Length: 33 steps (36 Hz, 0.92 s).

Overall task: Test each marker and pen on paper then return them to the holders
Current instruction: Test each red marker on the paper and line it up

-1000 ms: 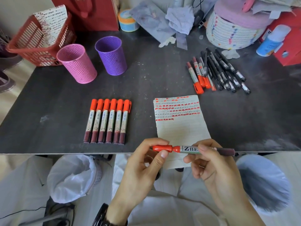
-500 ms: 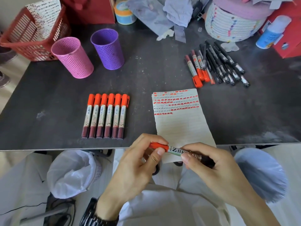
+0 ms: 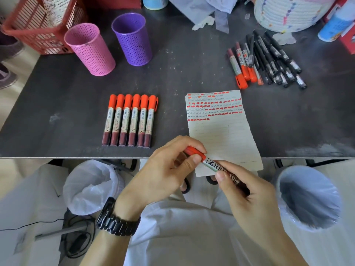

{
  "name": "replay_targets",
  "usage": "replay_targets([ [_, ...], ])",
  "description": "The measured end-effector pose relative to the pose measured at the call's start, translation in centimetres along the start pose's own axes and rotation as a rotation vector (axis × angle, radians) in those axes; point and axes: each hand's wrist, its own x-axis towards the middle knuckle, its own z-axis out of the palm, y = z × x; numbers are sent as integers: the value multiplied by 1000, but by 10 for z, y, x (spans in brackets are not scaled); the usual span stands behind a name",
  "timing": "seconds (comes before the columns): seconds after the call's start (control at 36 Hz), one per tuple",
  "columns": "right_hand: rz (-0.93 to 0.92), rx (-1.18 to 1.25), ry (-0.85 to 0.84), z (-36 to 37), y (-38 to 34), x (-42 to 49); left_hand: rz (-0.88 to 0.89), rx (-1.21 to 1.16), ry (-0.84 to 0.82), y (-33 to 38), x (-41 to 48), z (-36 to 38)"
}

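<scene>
Over the near edge of the dark table (image 3: 57,89), my left hand (image 3: 163,175) pinches the orange cap while my right hand (image 3: 247,191) grips the barrel of an orange-capped marker (image 3: 208,162), probably so it's ready for the lined paper sheet (image 3: 222,137).

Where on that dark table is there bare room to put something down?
Bare stretches lie left of the row of six markers, between that row and the paper, and right of the paper below the pen pile. The back edge, beyond the pink holder and purple holder, is crowded.
</scene>
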Motion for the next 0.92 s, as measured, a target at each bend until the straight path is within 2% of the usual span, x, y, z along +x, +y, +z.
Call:
replay_targets([
  [0.11,104,243,14,9,-10,-3,11,-169,18,3,4,0],
  [0.25,277,446,-59,26,-16,-1,-47,-809,227,17,19,-6],
  [0.33,318,508,-102,37,-19,-3,-55,-1185,227,28,28,-10],
  [0.42,355,582,-67,46,-24,-3,-63,-1392,207,31,36,-8],
  [0.64,383,576,145,61,-35,-13,-153,-1344,276,38,43,6],
  [0.92,393,584,173,60,-52,-20,-186,-1205,305,46,41,7],
])
